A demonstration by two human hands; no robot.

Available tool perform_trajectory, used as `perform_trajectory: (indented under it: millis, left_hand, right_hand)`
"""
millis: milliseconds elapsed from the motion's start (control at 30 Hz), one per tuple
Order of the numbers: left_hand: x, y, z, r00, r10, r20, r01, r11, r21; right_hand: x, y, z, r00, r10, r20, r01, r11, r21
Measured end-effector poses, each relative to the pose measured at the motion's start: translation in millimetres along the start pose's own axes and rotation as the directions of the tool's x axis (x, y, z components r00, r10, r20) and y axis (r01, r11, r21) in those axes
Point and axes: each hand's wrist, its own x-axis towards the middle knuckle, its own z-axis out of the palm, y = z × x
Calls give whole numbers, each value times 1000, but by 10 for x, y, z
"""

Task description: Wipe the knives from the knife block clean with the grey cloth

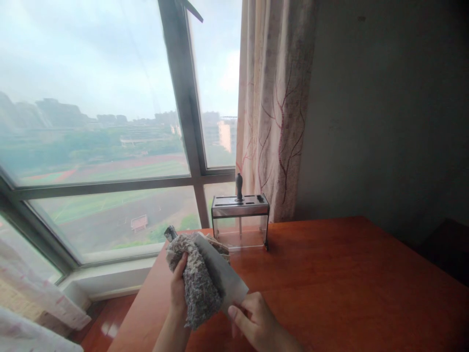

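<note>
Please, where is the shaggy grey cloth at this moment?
The shaggy grey cloth is in the left hand, low and just left of centre in the head view, beside the flat pale piece that the right hand holds.

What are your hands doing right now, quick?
Left hand: closed, holding the grey cloth.
Right hand: closed, holding the end of the blade between thumb and fingers.
</note>
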Motion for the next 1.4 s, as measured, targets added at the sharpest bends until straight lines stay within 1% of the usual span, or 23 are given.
perform_trajectory:
  millis: [100, 167, 233, 300, 400, 533, 633, 733, 867, 933, 1000, 1067, 1133, 1167, 1200, 1233, 1300, 1333, 1367, 1400]
  left_hand:
    - [11, 22, -15, 999, 16, -34, -17, 1000, -7]
    - [22, 24, -26, 999, 33, -31, -33, 999, 0]
    - [31, 6, -33, 1000, 26, -14, -25, 1000, 2]
    - [31, -33, -32, 1000, -16, 12, 17, 1000, -4]
    - [0, -123, -15, 991, -116, 68, 117, 993, -9]
    - [-101, -271, 23, 953, -268, 139, 264, 963, 45]
    - [-196, -370, 61, 929, -333, 162, 320, 942, 100]
    - [-261, -440, 93, 915, -351, 200, 331, 935, 126]
    - [-266, -489, 97, 914, -335, 230, 309, 940, 144]
    - [-245, -498, 85, 925, -307, 226, 279, 949, 145]
    - [-219, -501, 70, 933, -287, 216, 257, 953, 159]
    - [-194, -499, 56, 933, -291, 211, 253, 949, 187]
    - [-174, -495, 43, 930, -305, 207, 261, 941, 217]
    - [-167, -493, 37, 931, -307, 199, 260, 938, 228]
    - [-162, -492, 31, 935, -300, 188, 253, 938, 236]
    - [-158, -494, 26, 942, -289, 173, 243, 939, 245]
    - [-154, -504, 14, 949, -275, 153, 227, 936, 269]
    - [-153, -513, 9, 949, -275, 151, 225, 932, 283]
    - [-152, -524, 5, 948, -276, 156, 222, 929, 297]
    - [-151, -536, 1, 950, -264, 166, 205, 929, 307]
  right_hand:
    - [8, 16, -19, 999, -13, -35, 13, 1000, 8]
    - [11, 29, -23, 999, -22, -42, 21, 1000, -9]
    - [11, 35, -21, 999, -34, -41, 33, 999, -31]
    - [10, 31, -19, 998, -38, -42, 37, 999, -30]
    - [12, 17, -24, 998, -28, -52, 28, 1000, -6]
    - [20, 38, -36, 999, -12, -42, 14, 998, 55]
    - [26, 94, -53, 996, -2, -86, 6, 999, 46]
    - [37, 165, -77, 991, 7, -132, -2, 1000, 31]
    - [64, 229, -94, 989, 42, -143, -28, 994, 102]
    - [77, 230, -108, 992, 55, -116, -40, 991, 125]
    - [86, 213, -148, 996, 64, -61, -54, 988, 144]
    - [93, 187, -231, 997, 75, 5, -75, 982, 173]
    - [100, 163, -362, 995, 93, 33, -98, 969, 225]
    - [105, 151, -441, 994, 109, 11, -108, 961, 256]
    - [112, 138, -525, 991, 125, -48, -107, 955, 275]
    - [121, 120, -611, 979, 146, -145, -101, 955, 279]
    - [152, 56, -771, 930, 151, -334, -76, 971, 227]
    - [176, 4, -838, 908, 132, -397, -61, 980, 187]
    - [207, -65, -894, 899, 102, -427, -44, 989, 143]
    - [245, -153, -937, 900, 61, -431, -21, 995, 95]
